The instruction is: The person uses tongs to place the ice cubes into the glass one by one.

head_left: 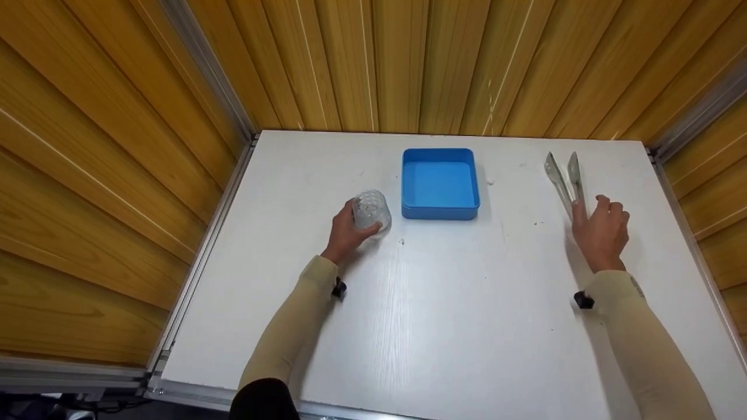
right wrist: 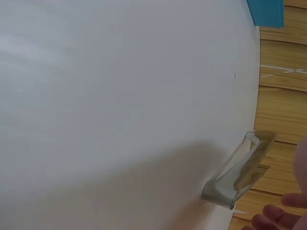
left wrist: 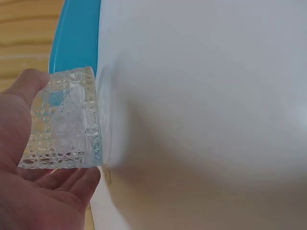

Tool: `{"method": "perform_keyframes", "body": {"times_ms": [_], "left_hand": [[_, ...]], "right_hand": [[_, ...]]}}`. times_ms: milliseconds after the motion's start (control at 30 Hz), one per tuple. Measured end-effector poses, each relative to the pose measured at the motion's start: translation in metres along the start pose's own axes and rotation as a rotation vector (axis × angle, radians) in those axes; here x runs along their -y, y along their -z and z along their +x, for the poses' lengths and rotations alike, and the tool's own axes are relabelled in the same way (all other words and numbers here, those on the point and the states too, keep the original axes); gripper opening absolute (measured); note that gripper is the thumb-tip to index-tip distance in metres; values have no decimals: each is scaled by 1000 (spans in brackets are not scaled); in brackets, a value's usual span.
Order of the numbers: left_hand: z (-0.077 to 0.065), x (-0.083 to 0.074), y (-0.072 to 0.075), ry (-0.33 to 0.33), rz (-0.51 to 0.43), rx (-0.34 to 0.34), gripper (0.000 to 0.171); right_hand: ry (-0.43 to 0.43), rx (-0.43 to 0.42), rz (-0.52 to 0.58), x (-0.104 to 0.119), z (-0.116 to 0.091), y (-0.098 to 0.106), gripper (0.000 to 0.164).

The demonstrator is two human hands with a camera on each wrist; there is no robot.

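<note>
In the head view, my left hand holds a clear cut-glass tumbler left of the blue square box. The left wrist view shows the tumbler with clear lumps inside, its base close over the white table. My thumb lies along one side of it and the fingers along the other. Far to the right, my right hand hovers at the bent end of metal tongs, which lie with their tips spread toward the back wall. A gap separates its fingers from the tongs in the right wrist view.
An open blue box stands near the back middle of the white table. Wood-plank walls close off the back and both sides, with metal rails along the table's edges.
</note>
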State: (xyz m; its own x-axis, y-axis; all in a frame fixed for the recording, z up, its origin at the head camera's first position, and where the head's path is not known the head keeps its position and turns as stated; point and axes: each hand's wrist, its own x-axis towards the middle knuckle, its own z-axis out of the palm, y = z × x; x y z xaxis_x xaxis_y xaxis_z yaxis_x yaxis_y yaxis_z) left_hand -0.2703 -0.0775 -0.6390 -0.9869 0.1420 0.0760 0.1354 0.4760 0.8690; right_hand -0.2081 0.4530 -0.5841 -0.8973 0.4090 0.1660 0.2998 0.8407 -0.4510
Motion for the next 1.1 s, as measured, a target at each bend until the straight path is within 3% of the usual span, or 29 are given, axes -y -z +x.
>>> {"method": "perform_keyframes", "body": {"times_ms": [333,533,667,900,1100], "left_hand": [[48,19,37,96,48,-48,89],[63,28,51,188,109,-61,95],[71,33,57,236,97,-69,95],[84,40,60,303,118,-7,102],[85,41,53,253,237,-30,104]], "right_hand": [[246,-100,51,14,-16,-6,60],[402,7,93,22,-21,-18,78],[436,87,15,32,-25,-26,87],[458,104,-14,38,-30,-31,86],[433,136,-22,30,-36,-31,85]]}}
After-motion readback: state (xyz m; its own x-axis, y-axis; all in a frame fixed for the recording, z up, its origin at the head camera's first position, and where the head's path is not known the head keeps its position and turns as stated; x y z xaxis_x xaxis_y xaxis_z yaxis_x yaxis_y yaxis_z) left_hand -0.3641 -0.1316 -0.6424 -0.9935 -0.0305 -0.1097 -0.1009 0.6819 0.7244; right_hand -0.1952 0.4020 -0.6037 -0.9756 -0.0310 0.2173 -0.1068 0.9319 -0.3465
